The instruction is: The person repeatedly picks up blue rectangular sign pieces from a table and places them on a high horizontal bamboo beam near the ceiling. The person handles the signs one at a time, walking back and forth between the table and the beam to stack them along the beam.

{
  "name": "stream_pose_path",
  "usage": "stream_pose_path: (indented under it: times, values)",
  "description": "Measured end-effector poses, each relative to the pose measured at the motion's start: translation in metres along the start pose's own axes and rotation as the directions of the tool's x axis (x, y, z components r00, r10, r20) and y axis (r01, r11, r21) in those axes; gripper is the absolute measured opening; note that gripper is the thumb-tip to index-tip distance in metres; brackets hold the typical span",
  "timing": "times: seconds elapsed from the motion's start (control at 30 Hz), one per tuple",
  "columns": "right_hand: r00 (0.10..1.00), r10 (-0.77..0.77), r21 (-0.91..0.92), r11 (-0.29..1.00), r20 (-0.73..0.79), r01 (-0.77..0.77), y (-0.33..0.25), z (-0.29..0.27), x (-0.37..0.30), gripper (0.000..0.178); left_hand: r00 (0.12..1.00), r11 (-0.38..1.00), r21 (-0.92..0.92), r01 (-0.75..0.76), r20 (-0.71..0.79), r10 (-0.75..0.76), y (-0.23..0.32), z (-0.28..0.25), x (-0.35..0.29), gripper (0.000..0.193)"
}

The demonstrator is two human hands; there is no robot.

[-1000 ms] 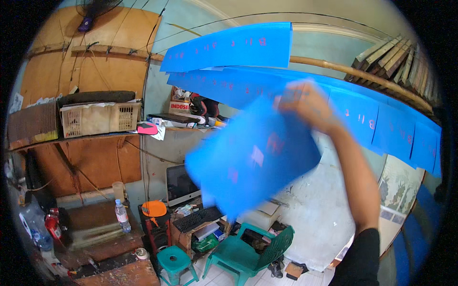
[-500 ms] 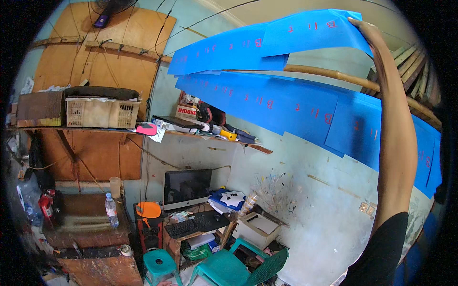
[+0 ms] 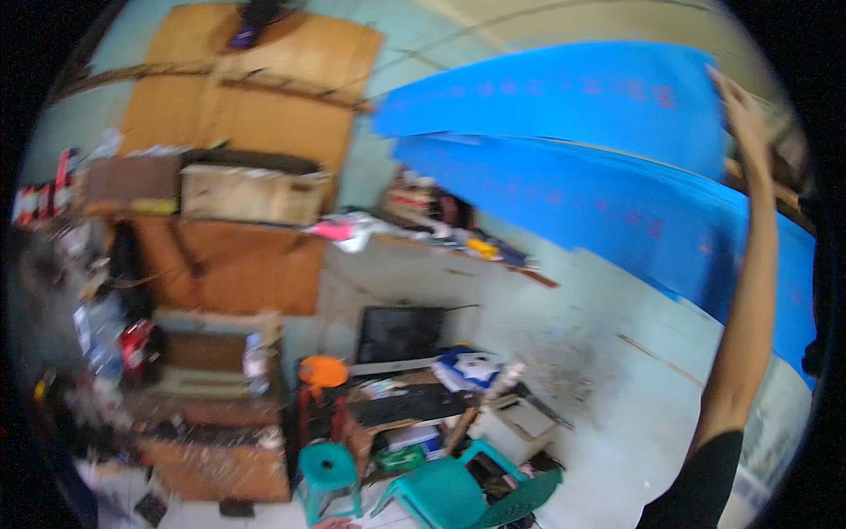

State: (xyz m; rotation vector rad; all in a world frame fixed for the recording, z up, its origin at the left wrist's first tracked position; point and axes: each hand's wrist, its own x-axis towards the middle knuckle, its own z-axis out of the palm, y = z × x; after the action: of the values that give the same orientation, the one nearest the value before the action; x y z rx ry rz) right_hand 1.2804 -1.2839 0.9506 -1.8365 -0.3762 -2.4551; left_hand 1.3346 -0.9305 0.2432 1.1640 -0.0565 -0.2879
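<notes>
My right hand (image 3: 743,115) is raised at the upper right, its fingers closed on the end edge of a blue sheet (image 3: 564,93) with red lettering. That sheet slants up and away to the left. Just under it, a row of overlapping blue sheets (image 3: 546,189) hangs along a pole, and my right forearm passes in front of them. Motion blurs the fingertips. My left hand cannot be made out; only a small skin-coloured patch shows at the bottom edge, too cut off to identify.
A green stool (image 3: 329,476) and green chair (image 3: 441,494) stand below, by a desk with a monitor (image 3: 401,339). A wall shelf carries a crate (image 3: 251,194) and loose items. A bottle (image 3: 256,363) stands on the wooden cabinet (image 3: 211,472) at left.
The view has swung left, so the room sits further right and is blurred. The held blue sheet's near end now looks broader and lower, more spread out; my right hand still grips it.
</notes>
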Motion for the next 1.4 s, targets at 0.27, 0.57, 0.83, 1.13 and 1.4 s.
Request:
stream_pose_path:
  times: [0.27, 0.57, 0.83, 1.13, 1.4]
  values:
    - [0.592, 0.479, 0.262, 0.590, 0.648, -0.764, -0.192, -0.051, -0.549, 0.034, 0.956, 0.957, 0.228, -0.178, -0.192, 0.223, -0.010, -0.111, -0.133, 0.032]
    - [-0.579, -0.814, -0.545, 0.506, -0.044, -0.669, -0.672, -0.339, -0.881, 0.022, 0.248, 0.966, -0.109, -0.235, -0.968, -0.049, -0.086, -0.269, -0.567, 0.028]
    - [-0.606, -0.792, -0.230, 0.604, -0.071, -0.763, -0.982, -0.391, -0.739, 0.017, -0.562, 0.853, -0.042, -0.521, -0.735, -0.379, -0.191, -0.228, -0.859, 0.019]
    - [-0.625, -0.725, -0.292, 0.689, -0.291, -0.663, -1.336, -0.539, -0.682, 0.018, -0.516, 0.617, 0.095, -0.781, -0.654, -0.553, -0.289, -0.250, -0.930, 0.031]
    - [-0.605, -0.794, -0.779, 0.409, -0.049, -0.474, -1.658, -0.627, -0.620, 0.027, -0.403, 0.561, -0.372, -0.739, -0.423, -0.811, -0.249, -0.366, -1.041, 0.037]
